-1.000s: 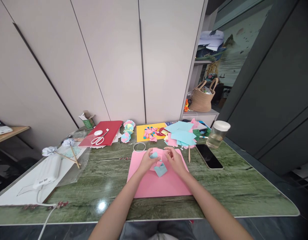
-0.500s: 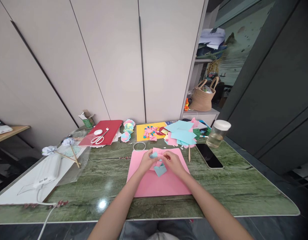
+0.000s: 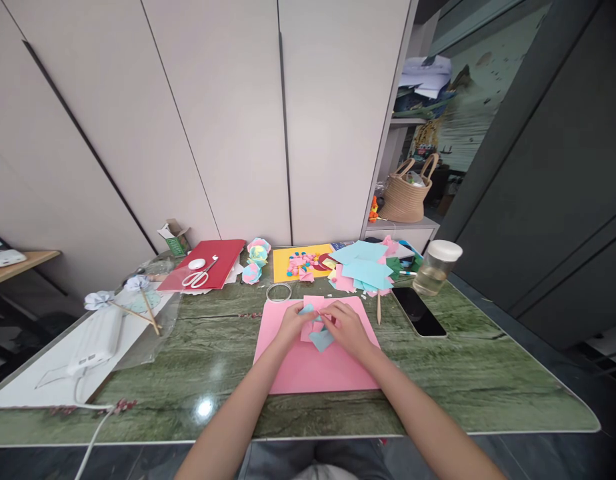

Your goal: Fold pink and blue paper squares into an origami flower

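Between my two hands is a folded paper piece [image 3: 322,340] with pink and light blue parts, held just over a pink sheet [image 3: 318,373]. My left hand [image 3: 293,323] pinches its left side. On the other side, the thumb and fingers of my right hand [image 3: 345,327] close on the paper near its middle. A light blue flap points down toward me, and a pink part stands up behind the fingertips. My fingers cover much of the folds.
Behind the sheet are a ring of tape [image 3: 279,292], paper flowers [image 3: 258,257], a yellow sheet [image 3: 283,263] bearing small folded pieces, and blue paper squares [image 3: 365,261]. Scissors [image 3: 198,277] lie on a red folder [image 3: 223,257]. To the right are a phone [image 3: 419,312] and a jar [image 3: 435,273].
My right hand has shifted slightly, its fingers reaching further over the middle of the folded paper. The paper has turned a little, and the blue flap is tilted more to the right.
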`<state>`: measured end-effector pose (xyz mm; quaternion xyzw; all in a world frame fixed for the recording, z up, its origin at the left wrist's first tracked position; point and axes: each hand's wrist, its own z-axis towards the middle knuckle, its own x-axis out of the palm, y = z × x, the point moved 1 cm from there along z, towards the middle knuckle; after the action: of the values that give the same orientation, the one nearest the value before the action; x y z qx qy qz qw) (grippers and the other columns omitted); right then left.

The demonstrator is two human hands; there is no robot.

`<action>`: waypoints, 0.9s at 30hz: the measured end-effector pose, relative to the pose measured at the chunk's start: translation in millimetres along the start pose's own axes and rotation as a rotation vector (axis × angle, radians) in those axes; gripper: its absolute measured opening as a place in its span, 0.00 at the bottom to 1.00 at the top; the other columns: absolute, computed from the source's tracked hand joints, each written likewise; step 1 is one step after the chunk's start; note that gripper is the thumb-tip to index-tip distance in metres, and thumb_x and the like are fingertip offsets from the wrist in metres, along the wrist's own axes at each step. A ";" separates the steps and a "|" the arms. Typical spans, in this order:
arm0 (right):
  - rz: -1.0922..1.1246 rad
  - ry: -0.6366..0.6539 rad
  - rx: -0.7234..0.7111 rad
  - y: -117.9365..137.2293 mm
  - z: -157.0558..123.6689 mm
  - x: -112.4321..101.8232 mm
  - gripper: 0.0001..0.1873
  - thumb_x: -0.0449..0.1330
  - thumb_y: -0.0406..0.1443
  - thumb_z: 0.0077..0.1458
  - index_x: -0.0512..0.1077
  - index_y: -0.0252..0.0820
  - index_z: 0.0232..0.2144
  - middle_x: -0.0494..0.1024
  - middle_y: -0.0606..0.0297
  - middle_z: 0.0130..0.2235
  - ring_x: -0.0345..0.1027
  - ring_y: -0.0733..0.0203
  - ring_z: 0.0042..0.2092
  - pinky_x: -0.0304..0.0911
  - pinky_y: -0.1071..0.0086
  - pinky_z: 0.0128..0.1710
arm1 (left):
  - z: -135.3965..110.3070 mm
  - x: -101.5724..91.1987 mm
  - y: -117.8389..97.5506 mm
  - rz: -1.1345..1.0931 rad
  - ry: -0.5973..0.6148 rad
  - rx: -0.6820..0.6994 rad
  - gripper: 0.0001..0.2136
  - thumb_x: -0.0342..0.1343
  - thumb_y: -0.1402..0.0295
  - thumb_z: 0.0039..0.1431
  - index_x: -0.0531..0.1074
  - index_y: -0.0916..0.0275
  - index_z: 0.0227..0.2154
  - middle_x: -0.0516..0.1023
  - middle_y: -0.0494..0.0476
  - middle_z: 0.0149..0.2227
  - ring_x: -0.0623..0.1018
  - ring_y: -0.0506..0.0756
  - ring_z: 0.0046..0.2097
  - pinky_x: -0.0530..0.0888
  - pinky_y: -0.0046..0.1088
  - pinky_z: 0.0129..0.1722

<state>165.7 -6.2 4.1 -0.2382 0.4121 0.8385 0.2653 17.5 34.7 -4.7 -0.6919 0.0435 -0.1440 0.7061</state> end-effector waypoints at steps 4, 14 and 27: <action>0.039 0.010 -0.007 0.1 0.4 -0.9 0.09 0.52 0.34 0.53 0.72 0.45 0.34 0.70 0.62 0.33 0.63 0.60 0.35 0.57 0.67 0.37 | -0.5 -0.4 -0.1 -0.034 0.003 0.005 0.09 0.61 0.68 0.35 0.69 0.67 0.21 0.69 0.50 0.22 0.67 0.50 0.27 0.62 0.25 0.30; 0.208 -0.034 0.130 -7.9 4.3 -2.0 0.07 0.55 0.38 0.49 0.71 0.43 0.27 0.68 0.63 0.32 0.63 0.63 0.32 0.59 0.70 0.31 | 2.1 -1.7 0.2 -0.072 0.051 -0.028 0.10 0.61 0.67 0.36 0.72 0.67 0.24 0.73 0.54 0.25 0.70 0.52 0.29 0.64 0.26 0.30; 0.413 0.069 0.321 -22.6 5.2 11.1 0.15 0.53 0.43 0.47 0.60 0.40 0.17 0.62 0.72 0.17 0.56 0.67 0.21 0.52 0.74 0.21 | 1.2 3.0 10.8 -0.046 0.112 -0.043 0.11 0.60 0.68 0.36 0.71 0.67 0.26 0.74 0.55 0.27 0.71 0.52 0.29 0.64 0.26 0.30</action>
<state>170.9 12.5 -12.7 -0.1325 0.5886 0.7901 0.1086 22.3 35.0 -15.0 -0.6985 0.0702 -0.1979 0.6842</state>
